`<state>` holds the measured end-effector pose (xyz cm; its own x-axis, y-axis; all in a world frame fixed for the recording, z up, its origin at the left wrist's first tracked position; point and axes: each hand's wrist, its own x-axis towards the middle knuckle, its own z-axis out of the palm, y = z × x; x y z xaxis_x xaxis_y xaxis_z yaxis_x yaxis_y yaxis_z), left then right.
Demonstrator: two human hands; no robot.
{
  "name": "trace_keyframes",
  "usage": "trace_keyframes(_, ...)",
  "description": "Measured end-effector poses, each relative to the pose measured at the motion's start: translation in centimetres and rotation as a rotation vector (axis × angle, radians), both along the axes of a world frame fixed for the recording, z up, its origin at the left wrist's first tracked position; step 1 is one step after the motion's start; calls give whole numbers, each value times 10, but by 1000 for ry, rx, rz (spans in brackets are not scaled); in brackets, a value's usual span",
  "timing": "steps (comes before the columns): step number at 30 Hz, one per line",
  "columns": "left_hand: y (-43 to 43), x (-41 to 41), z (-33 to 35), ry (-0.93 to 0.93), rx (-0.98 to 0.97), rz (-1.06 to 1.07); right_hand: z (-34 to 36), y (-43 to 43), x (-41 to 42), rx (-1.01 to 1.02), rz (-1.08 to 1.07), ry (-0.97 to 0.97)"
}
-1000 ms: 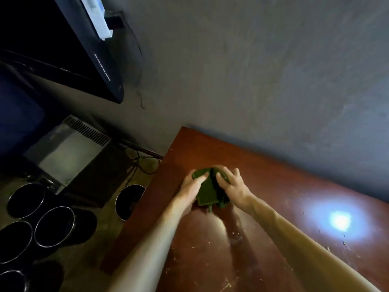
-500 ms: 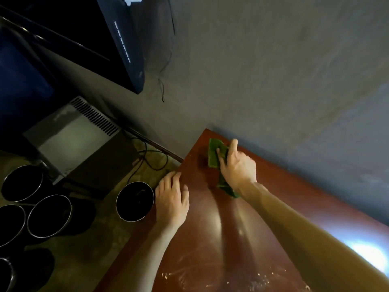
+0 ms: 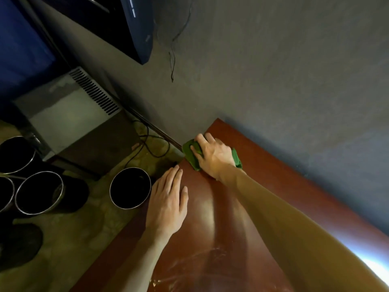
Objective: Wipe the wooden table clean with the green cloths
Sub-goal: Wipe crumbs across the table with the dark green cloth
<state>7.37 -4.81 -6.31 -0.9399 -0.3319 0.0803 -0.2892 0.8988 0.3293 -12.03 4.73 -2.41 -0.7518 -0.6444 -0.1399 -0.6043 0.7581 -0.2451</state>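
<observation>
Now R grip (image 3: 213, 158) presses flat on green cloth (image 3: 190, 158) at table (image 3: 284, 186) edge, L grip (image 3: 168, 205) spread beside

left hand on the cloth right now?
No: the left hand lies flat on the wooden table, apart from the green cloth under the right hand.

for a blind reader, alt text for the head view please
A person's right hand presses a green cloth onto the far corner of a reddish wooden table, while the left hand rests flat near its edge. Round metal-rimmed buckets stand on the floor.
</observation>
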Motion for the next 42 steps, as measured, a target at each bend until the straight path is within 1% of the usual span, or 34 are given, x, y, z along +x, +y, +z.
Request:
trace_keyframes(3, 0, -1, 3, -14, -5, 8, -2, 21, 4, 81, 245, 18)
trace_keyframes(4, -1, -1, 3, -14, -8, 7, -4, 28, -1, 77, 260, 51)
trace_keyframes(5, -1, 0, 2, -13, -10, 6, -7, 33, -11, 50, 212, 88)
trace_keyframes(8, 0, 1, -1, -15, -34, 3, -10, 41, -42, -29, -100, 177)
trace_keyframes(10, 0, 1, -1, -4, -48, -5, -13, 42, -41, -77, -202, 225)
trace_keyframes(12, 0, 2, -1, 10, -61, -12, -14, 45, -20, -149, -217, 233)
trace_keyframes(15, 0, 1, -3, 15, -56, -7, -23, 58, 4, -163, 17, 275)
trace_keyframes(16, -1, 1, -3, 20, -52, -8, -25, 60, -2, -144, 83, 302)
trace_keyframes(17, -1, 0, -4, 24, -47, -8, -26, 59, -12, -134, 95, 332)
trace_keyframes(18, -1, 0, -4, 26, -40, -5, -28, 55, -24, -132, 58, 346)
trace_keyframes(20, -2, 0, -5, 30, -26, 1, -29, 42, -51, -147, -105, 331)
trace_keyframes(22, -2, -1, -5, 30, -24, 9, -27, 31, -69, -206, -232, 261)
trace_keyframes(23, -1, 0, -5, 28, -28, 11, -27, 27, -71, -265, -239, 222)
trace_keyframes(24, -1, 0, -5, 22, -31, 10, -26, 25, -66, -332, -203, 188)
trace_keyframes(26, -1, 0, -4, 7, -31, 18, -27, 29, -40, -411, -16, 152)
trace_keyframes(29, 0, 0, -1, -17, 15, 36, -29, 57, 9, -340, 333, 84)
trace_keyframes(31, -1, 0, 0, -24, 22, 38, -28, 74, 10, -300, 471, 94)
trace_keyframes(32, -1, 0, 0, -22, 9, 35, -29, 78, 1, -283, 490, 119)
trace_keyframes(33, -1, 0, -1, -17, -5, 31, -31, 78, -10, -270, 464, 138)
trace_keyframes(35, -1, -1, -2, 9, -18, 27, -36, 71, -34, -278, 323, 155)
trace_keyframes(38, 0, 0, -1, 33, -28, 18, -32, 59, -45, -300, 90, 98)
trace_keyframes(40, 0, -1, 0, 24, -16, 19, -27, 55, -32, -309, 38, 74)
trace_keyframes(42, 0, -1, 1, 9, 7, 27, -24, 63, -16, -306, 105, 82)
